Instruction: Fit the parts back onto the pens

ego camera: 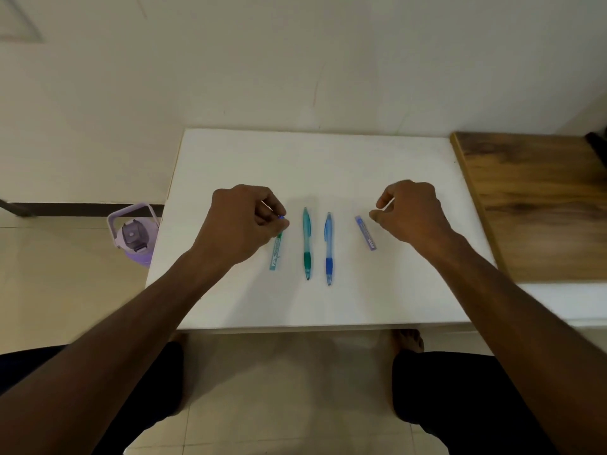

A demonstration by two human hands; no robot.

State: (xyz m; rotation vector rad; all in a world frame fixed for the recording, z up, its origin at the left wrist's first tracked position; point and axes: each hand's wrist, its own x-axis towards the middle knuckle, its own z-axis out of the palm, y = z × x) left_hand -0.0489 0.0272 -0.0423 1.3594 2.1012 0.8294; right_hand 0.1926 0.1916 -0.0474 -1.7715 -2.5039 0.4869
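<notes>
- The green lead case [276, 254] lies flat on the white bench [377, 165], left of the two pens, its long side running toward the person.
- The left hand [244, 221] is curled over the case's far end, fingertips pinched at a small blue cap [281, 217] there.
- Just beside it to the right lies the green pen [307, 243], then the blue pen [328, 248], side by side and not touching.
- Further right lies the purple lead case [365, 233], slightly slanted.
- The right hand [410, 213] hovers just beside the purple case's far end, fingers loosely curled, thumb and forefinger apart, holding nothing.
- A brown wooden board [538, 205] adjoins the bench on the right.
- A lilac water bottle [134, 234] stands on the floor at the left.
</notes>
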